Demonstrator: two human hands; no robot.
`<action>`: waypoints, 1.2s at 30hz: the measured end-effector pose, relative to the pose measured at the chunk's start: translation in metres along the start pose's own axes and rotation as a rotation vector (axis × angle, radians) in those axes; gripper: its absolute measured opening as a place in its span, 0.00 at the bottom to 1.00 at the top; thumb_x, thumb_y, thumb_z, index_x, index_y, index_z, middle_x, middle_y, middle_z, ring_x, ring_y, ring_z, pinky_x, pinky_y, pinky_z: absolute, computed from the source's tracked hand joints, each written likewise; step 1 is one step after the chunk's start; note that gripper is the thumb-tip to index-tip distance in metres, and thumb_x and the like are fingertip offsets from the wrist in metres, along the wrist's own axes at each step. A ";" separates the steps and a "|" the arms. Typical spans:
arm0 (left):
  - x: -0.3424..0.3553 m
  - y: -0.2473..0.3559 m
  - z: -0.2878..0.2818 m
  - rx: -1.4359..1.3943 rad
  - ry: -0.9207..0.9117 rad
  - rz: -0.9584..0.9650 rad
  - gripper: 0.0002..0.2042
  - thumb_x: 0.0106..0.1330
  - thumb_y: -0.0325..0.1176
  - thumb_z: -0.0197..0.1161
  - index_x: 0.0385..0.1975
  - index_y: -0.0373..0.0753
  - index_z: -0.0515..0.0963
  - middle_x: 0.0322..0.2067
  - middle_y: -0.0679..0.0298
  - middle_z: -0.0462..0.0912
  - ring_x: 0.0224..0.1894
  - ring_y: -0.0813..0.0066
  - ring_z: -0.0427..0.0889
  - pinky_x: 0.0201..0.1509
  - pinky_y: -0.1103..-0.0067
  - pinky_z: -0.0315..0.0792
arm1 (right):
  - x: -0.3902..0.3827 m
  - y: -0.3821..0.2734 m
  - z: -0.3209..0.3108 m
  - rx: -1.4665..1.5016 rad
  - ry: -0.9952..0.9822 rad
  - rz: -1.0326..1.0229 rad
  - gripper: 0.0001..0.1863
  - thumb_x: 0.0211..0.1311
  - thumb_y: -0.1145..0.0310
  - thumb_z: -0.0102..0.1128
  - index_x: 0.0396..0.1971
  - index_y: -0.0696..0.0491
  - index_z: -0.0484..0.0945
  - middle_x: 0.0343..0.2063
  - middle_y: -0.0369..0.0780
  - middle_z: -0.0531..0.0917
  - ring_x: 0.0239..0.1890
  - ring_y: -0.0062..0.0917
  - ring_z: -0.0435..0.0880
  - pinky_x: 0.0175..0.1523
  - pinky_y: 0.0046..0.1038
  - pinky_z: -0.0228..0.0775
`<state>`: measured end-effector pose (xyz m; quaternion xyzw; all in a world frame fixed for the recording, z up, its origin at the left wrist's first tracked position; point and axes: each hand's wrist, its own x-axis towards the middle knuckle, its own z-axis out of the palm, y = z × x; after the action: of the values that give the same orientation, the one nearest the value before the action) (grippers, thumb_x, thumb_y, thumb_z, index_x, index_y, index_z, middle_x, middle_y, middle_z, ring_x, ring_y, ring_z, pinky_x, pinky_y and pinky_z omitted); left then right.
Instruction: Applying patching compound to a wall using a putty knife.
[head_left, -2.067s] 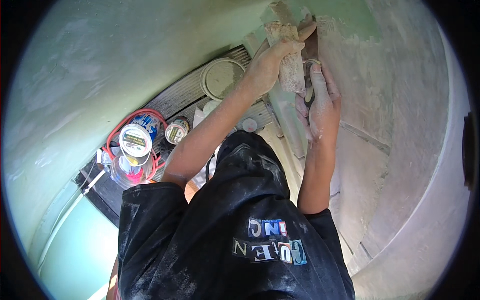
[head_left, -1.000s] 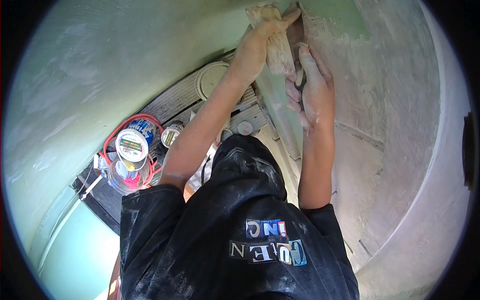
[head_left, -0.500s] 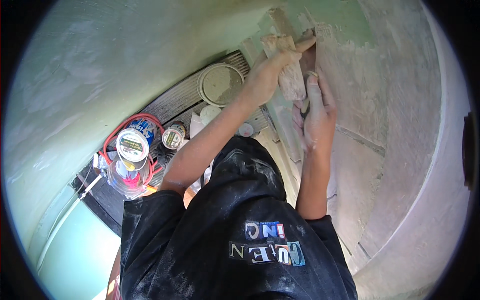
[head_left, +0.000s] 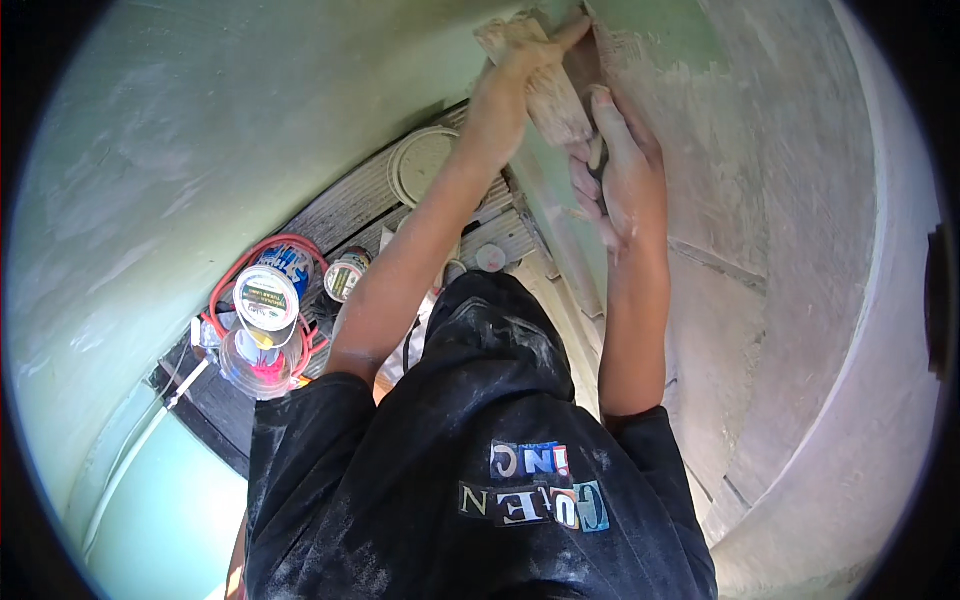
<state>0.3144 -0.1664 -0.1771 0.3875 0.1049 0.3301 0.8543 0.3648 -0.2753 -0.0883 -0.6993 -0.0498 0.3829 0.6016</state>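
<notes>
Both my arms reach up to the corner of a green wall with pale, patchy filler. My left hand (head_left: 505,95) is closed round a putty-caked flat block (head_left: 558,103), and one of its fingers stretches over to the blade beside it. My right hand (head_left: 632,170) grips the dark handle of a putty knife (head_left: 586,66), thumb along it. The knife's broad brownish blade stands up against the filler-smeared wall (head_left: 690,150), its edge at the wall surface. The left hand's fingers behind the block are partly hidden.
Below on the left, a slatted surface (head_left: 340,205) bears a round tub (head_left: 420,165), a white-lidded tub (head_left: 266,298), a jar (head_left: 346,274), a clear container (head_left: 252,365) and a red hose (head_left: 228,282). Walls rise close on both sides.
Both hands have moved up and slightly left along the wall, carrying the block and the putty knife with them. Both hands keep their grip.
</notes>
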 end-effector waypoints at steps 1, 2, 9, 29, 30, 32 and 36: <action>0.003 0.008 -0.002 0.076 -0.020 -0.016 0.29 0.73 0.41 0.43 0.65 0.24 0.69 0.68 0.52 0.70 0.70 0.68 0.66 0.77 0.72 0.52 | -0.001 0.000 0.000 0.002 -0.001 -0.001 0.22 0.73 0.54 0.59 0.56 0.55 0.78 0.19 0.34 0.75 0.12 0.12 0.65 0.15 0.17 0.49; 0.005 0.012 -0.003 0.153 -0.040 -0.032 0.32 0.74 0.42 0.39 0.68 0.20 0.63 0.70 0.48 0.67 0.74 0.64 0.63 0.80 0.67 0.47 | -0.004 0.000 -0.001 -0.012 0.022 0.029 0.22 0.73 0.54 0.59 0.57 0.55 0.77 0.20 0.34 0.75 0.13 0.12 0.65 0.15 0.17 0.49; -0.006 0.008 0.002 0.197 -0.034 -0.019 0.31 0.73 0.41 0.39 0.67 0.20 0.64 0.71 0.48 0.67 0.74 0.64 0.63 0.80 0.68 0.47 | -0.011 -0.003 0.003 0.054 0.030 0.065 0.26 0.73 0.54 0.60 0.63 0.53 0.74 0.20 0.34 0.75 0.13 0.13 0.65 0.15 0.18 0.49; -0.010 -0.008 0.012 0.084 0.059 0.022 0.23 0.72 0.36 0.50 0.60 0.28 0.77 0.49 0.63 0.82 0.54 0.75 0.76 0.61 0.76 0.68 | -0.012 0.013 -0.006 -0.018 0.081 0.010 0.26 0.73 0.54 0.60 0.64 0.53 0.74 0.20 0.33 0.76 0.12 0.12 0.65 0.15 0.17 0.52; -0.005 -0.002 0.011 0.083 0.056 0.015 0.23 0.72 0.36 0.50 0.60 0.28 0.77 0.49 0.63 0.82 0.54 0.75 0.76 0.61 0.76 0.68 | -0.007 0.010 -0.003 -0.057 0.078 0.017 0.25 0.73 0.55 0.59 0.63 0.53 0.74 0.20 0.33 0.76 0.12 0.12 0.65 0.15 0.17 0.51; 0.005 0.014 0.009 -0.017 0.058 -0.056 0.24 0.71 0.37 0.51 0.60 0.28 0.77 0.51 0.62 0.81 0.56 0.76 0.74 0.63 0.76 0.66 | -0.004 0.012 0.000 -0.007 0.049 0.016 0.24 0.73 0.55 0.59 0.62 0.53 0.75 0.20 0.33 0.76 0.12 0.12 0.65 0.15 0.17 0.51; -0.014 -0.002 0.007 0.071 0.034 0.019 0.25 0.70 0.39 0.52 0.61 0.29 0.77 0.53 0.62 0.80 0.51 0.78 0.74 0.60 0.81 0.67 | -0.016 0.023 0.001 -0.006 0.118 -0.033 0.21 0.74 0.55 0.59 0.57 0.53 0.77 0.20 0.32 0.75 0.13 0.11 0.66 0.15 0.16 0.50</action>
<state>0.3077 -0.1801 -0.1749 0.4127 0.1275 0.3407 0.8351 0.3440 -0.2889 -0.1004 -0.7215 -0.0271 0.3309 0.6077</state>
